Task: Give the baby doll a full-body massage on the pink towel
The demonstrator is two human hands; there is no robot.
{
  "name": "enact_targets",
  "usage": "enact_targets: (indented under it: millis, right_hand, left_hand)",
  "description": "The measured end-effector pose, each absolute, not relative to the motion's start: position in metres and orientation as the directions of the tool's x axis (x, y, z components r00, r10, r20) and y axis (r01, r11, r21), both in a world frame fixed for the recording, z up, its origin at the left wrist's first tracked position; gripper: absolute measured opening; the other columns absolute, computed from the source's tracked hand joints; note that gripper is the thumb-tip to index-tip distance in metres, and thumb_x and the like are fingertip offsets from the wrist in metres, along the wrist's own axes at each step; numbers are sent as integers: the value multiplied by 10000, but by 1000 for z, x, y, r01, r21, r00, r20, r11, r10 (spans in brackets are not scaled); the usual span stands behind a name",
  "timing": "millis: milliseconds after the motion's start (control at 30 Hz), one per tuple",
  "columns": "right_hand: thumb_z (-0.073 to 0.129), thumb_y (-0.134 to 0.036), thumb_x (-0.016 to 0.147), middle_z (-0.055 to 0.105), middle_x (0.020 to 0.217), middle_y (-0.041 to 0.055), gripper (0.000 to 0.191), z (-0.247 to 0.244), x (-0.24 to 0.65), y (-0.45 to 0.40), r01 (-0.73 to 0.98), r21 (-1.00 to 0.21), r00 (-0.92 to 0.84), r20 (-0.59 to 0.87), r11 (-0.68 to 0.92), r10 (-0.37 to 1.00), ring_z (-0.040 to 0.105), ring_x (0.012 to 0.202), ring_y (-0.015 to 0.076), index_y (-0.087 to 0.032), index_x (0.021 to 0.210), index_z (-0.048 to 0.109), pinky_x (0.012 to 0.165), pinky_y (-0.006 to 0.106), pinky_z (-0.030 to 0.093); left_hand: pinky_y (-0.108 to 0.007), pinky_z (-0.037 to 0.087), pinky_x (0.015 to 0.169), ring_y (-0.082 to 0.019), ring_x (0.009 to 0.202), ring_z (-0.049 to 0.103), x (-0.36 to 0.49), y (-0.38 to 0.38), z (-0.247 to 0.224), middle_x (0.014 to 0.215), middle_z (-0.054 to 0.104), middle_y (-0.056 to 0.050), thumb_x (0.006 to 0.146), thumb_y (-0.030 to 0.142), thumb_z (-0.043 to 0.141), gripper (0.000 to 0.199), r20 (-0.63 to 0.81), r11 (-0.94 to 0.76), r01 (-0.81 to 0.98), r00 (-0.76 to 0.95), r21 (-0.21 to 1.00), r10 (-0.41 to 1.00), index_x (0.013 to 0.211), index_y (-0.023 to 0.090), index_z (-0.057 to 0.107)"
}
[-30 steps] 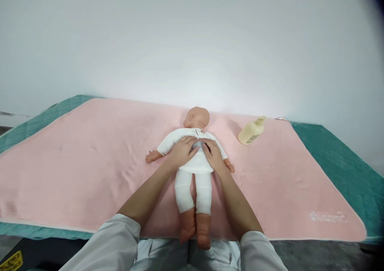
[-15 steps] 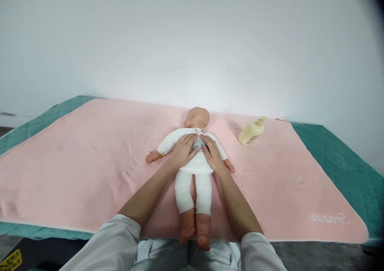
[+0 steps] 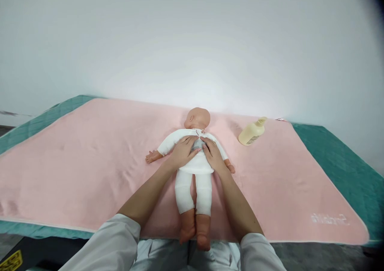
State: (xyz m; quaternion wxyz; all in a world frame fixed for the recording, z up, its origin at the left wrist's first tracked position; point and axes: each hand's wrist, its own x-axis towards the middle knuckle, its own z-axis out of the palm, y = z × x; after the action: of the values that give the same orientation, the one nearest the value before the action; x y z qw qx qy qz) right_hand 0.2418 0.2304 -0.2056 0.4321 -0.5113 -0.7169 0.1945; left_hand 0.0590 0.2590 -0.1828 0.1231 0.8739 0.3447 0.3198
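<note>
A baby doll (image 3: 196,167) with a white cloth body lies face down, its bald head turned to the left and its feet at the near edge. My left hand (image 3: 182,151) rests flat on the left side of the doll's upper back, fingers stretched out. On the right side of the back lies my right hand (image 3: 213,154), also flat and open. The fingertips of both hands come close together near the doll's neck seam. A greyish patch of the back shows between the thumbs. Neither hand grips anything.
Under the doll is a pink mat (image 3: 99,163) spread over a green quilted cover (image 3: 339,155). A pale yellow pump bottle (image 3: 251,132) lies tilted on the mat, right of the doll's head. Behind the bed rises a white wall (image 3: 192,43).
Almost nothing differs. Both hands have slid very slightly toward me on the doll's back; the doll and bottle stay in place.
</note>
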Motion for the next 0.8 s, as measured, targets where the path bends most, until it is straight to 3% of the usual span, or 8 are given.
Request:
enact_targets:
  millis: [233, 400, 567, 800]
  right_hand:
    - [438, -379, 975, 546, 1405, 78, 371, -195, 246, 217, 519, -723, -28, 519, 456, 854, 452, 1341, 222, -249, 1292, 582, 1153, 453, 343]
    - [477, -360, 967, 710, 1015, 63, 260, -174, 257, 201, 383, -760, -95, 533, 525, 841, 643, 994, 200, -244, 1031, 701, 894, 367, 514]
    - [508, -380, 955, 717, 817, 54, 295, -166, 260, 191, 258, -795, -345, 455, 549, 821, 649, 727, 169, -202, 844, 716, 660, 299, 519]
    - [503, -337, 938, 665, 690, 29, 301, -165, 254, 188, 271, -757, -520, 405, 595, 752, 588, 637, 159, -215, 710, 658, 600, 289, 473]
  left_hand:
    - [-468, 380, 1100, -244, 1279, 471, 54, 252, -176, 1328, 571, -111, 962, 362, 472, 373, 583, -777, 460, 515, 430, 628, 1279, 174, 530]
    - [-381, 472, 864, -196, 937, 583, 49, 233, -166, 961, 668, -72, 988, 293, 402, 262, 676, -775, 456, 402, 437, 617, 964, 180, 637]
    - [-298, 429, 640, -146, 649, 538, 44, 224, -158, 671, 600, -19, 993, 323, 366, 366, 587, -890, 302, 672, 341, 452, 730, 186, 580]
    - [-289, 394, 585, -150, 587, 540, 41, 225, -152, 600, 591, -23, 973, 356, 427, 392, 490, -903, 228, 778, 363, 393, 664, 181, 594]
